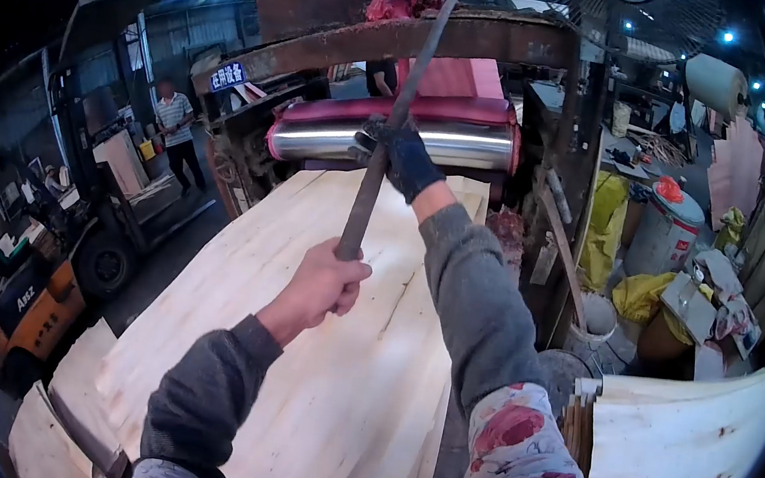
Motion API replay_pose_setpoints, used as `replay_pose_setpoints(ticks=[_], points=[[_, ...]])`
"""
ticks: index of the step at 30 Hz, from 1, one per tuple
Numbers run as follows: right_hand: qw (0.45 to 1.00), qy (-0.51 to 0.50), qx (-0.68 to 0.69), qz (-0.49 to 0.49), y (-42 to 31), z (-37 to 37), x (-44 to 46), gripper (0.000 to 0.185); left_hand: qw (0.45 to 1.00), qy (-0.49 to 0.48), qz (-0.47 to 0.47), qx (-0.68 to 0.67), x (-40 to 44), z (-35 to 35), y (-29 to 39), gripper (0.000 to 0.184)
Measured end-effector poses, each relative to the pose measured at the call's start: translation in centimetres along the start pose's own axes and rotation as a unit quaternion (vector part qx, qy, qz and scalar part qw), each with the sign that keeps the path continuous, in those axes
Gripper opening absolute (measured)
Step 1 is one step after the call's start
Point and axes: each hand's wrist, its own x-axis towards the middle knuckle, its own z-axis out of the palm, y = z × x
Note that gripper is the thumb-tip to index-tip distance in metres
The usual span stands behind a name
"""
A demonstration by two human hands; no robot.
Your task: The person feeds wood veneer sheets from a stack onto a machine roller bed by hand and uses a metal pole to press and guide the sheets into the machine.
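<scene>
A long, dark, blade-like bar [400, 98] slants up and away in front of me, narrowing to a slightly curved tip. My bare left hand [325, 282] is closed round its lower end. Farther up, my right hand [409, 158], in a dark glove, grips the bar near its middle; the fingers are partly hidden. Both hands are above a stack of pale wood veneer sheets [285, 256]. Just beyond the right hand is a machine's shiny metal roller [470, 145], with a pink-coated roller [341, 112] above it.
A rusty beam [502, 42] spans the machine above the rollers. On the left stand a forklift [49, 313] and a person in a striped shirt [174, 113]. To the right are a bucket [594, 318], a drum [665, 231], yellow sacks [604, 223] and another veneer stack [682, 448].
</scene>
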Motion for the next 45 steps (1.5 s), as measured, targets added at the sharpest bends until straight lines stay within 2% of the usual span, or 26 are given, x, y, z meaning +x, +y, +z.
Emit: replay_pose_setpoints(ticks=[1,2,4,5,6,9,12,14,15,18,22,25,30,32,33,36,38,40,41,42,44,45], points=[[0.995,0.091,-0.043,-0.006,-0.5,2.7,-1.7,0.019,1.0,0.003,0.012,0.011,1.7,0.2,0.6,0.016],[0.995,0.091,-0.041,0.002,0.4,1.1,-0.4,0.019,1.0,0.009,0.021,0.02,3.2,0.3,0.8,0.016],[0.999,-0.012,0.033,0.029,0.5,-2.5,3.0,0.009,1.0,0.003,0.021,0.009,6.8,0.8,1.2,0.015],[1.0,0.004,0.027,0.005,-0.3,-2.5,3.7,0.007,1.0,-0.005,0.028,0.008,8.1,1.3,1.7,0.014],[0.997,-0.031,0.058,0.036,-1.1,-3.5,5.0,0.005,0.999,-0.01,0.036,0.003,9.3,1.7,2.1,0.014],[0.998,-0.055,0.028,0.008,-3.0,-4.8,6.3,0.006,0.998,-0.01,0.061,0.01,12.2,2.9,2.9,0.013],[0.997,-0.07,0.013,0.03,-3.9,-6.9,7.4,0.007,0.996,0.021,0.081,-0.006,13.0,5.5,1.7,0.013],[0.987,-0.122,0.045,0.09,-4.9,-7.5,7.2,0.013,0.996,0.025,0.081,-0.009,12.6,6.9,1.4,0.013],[0.989,-0.126,0.043,0.065,-4.9,-7.5,6.9,0.013,0.995,0.029,0.089,-0.017,12.3,7.3,1.4,0.013],[0.997,-0.069,0.005,0.021,-5.1,-6.4,3.3,0.014,0.994,0.039,0.1,-0.02,11.5,8.2,0.4,0.014],[0.987,-0.123,0.079,0.065,-4.7,-7.9,1.8,0.012,0.99,0.061,0.122,-0.022,10.7,9.0,-1.9,0.02],[0.974,-0.163,0.127,0.09,-4.5,-8.8,0.7,0.01,0.99,0.074,0.119,-0.008,10.1,9.8,-3.2,0.033],[0.971,-0.174,0.139,0.089,-4.1,-10.1,-0.7,0.009,0.987,0.104,0.118,0.024,9.3,10.9,-5.7,0.032],[0.967,-0.18,0.124,0.129,-5.2,-8.8,-1.7,0.01,0.984,0.116,0.128,0.031,9.3,11.3,-5.2,0.03],[0.994,-0.072,0.027,0.075,-5.4,-8.2,-2.2,0.011,0.987,0.103,0.125,0.02,9.2,11.3,-4.8,0.028],[0.99,-0.113,0.07,0.038,-5.0,-6.8,-0.6,0.01,0.991,0.079,0.109,0.013,8.1,10.1,-2.8,0.023],[0.996,-0.069,0.042,0.022,-3.9,-5.5,0.1,0.009,0.993,0.059,0.098,0.016,7.9,8.5,-1.3,0.021],[0.995,-0.089,0.034,0.0,-2.9,-4.5,1.3,0.01,0.996,0.036,0.079,0.028,7.6,6.1,-0.4,0.02],[0.998,-0.05,-0.026,-0.005,-2.7,-4.1,2.4,0.01,0.996,0.026,0.079,0.032,7.8,5.1,0.4,0.018],[0.998,-0.05,-0.027,-0.003,-3.0,-3.8,3.7,0.01,0.996,0.018,0.08,0.035,8.3,4.4,1.5,0.017],[0.994,-0.092,0.053,0.01,-3.3,-3.7,6.3,0.009,0.995,0.005,0.088,0.041,9.7,3.8,3.5,0.015],[0.994,-0.093,0.052,0.013,-3.4,-4.0,7.4,0.009,0.995,0.008,0.092,0.037,10.6,3.9,4.4,0.014]])
